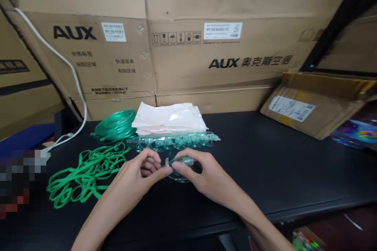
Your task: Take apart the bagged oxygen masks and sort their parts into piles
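1. Fingers of both my hands meet over one clear plastic mask (182,166), just above the black table (265,172) and in front of my chest.
2. On my left hand (138,176) the thumb and forefinger are pinched together at the mask's left end, where a small clear tab sticks up; the other fingers are curled in.
3. On my right hand (203,172) the fingers are clamped over the mask's top and right side, covering much of it.
4. Seen from here, the mask's long axis runs left to right, so each hand has one end; the right hand carries more of it.
5. Just beyond my fingers lies a row of similar clear masks (176,141), with a pile of white plastic bags (171,119) behind them.
6. To the left lie loose green straps (85,172) and a coil of green tubing (116,125), nearer my left hand, apart from it.
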Demonstrator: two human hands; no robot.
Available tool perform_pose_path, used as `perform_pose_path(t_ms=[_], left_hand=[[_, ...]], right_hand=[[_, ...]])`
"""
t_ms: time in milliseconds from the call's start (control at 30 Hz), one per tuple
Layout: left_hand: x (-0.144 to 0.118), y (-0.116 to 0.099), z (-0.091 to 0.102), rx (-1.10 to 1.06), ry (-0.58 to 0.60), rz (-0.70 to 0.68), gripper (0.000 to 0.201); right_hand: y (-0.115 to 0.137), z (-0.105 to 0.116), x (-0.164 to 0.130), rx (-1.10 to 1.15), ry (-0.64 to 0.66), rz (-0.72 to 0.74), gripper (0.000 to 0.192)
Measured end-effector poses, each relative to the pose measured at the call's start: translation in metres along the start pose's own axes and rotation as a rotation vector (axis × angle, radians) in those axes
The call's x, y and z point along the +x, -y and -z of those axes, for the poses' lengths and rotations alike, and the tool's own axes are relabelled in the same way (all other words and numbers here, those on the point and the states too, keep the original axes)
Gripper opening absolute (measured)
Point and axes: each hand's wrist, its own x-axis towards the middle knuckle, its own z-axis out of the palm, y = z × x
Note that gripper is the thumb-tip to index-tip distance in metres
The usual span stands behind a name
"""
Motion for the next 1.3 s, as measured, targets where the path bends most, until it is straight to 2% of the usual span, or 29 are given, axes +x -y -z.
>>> perform_pose_path(t_ms=[133, 267, 333, 433, 533, 633, 900, 1300], left_hand=[[0.0, 0.006, -0.003, 0.021, -0.057, 0.071, 0.039], [0.001, 0.001, -0.002, -0.036, 0.022, 0.111, 0.042], [0.001, -0.006, -0.002, -0.059, 0.062, 0.099, 0.046], [-0.001, -0.017, -0.004, -0.11, 0.048, 0.051, 0.047], [-0.001, -0.023, -0.007, -0.183, 0.031, 0.032, 0.043], [-0.001, -0.025, -0.009, -0.236, 0.033, 0.028, 0.037], [-0.001, -0.019, -0.01, -0.36, 0.053, 0.015, 0.035], [-0.005, -0.027, -0.013, -0.392, 0.048, 0.074, 0.03]], right_hand=[[0.004, 0.001, -0.002, 0.038, -0.065, -0.007, 0.021], [0.003, 0.002, -0.004, 0.066, -0.078, -0.047, 0.024], [0.002, 0.001, -0.004, 0.117, -0.061, -0.051, 0.023], [0.001, 0.0, -0.003, 0.177, -0.049, -0.03, 0.023], [0.0, -0.002, -0.001, 0.149, -0.054, 0.079, 0.03], [-0.003, -0.004, 0.002, 0.119, -0.047, 0.169, 0.028], [-0.004, -0.004, 0.001, 0.125, -0.056, 0.169, 0.027], [-0.007, -0.005, 0.002, 0.158, -0.031, 0.154, 0.025]])
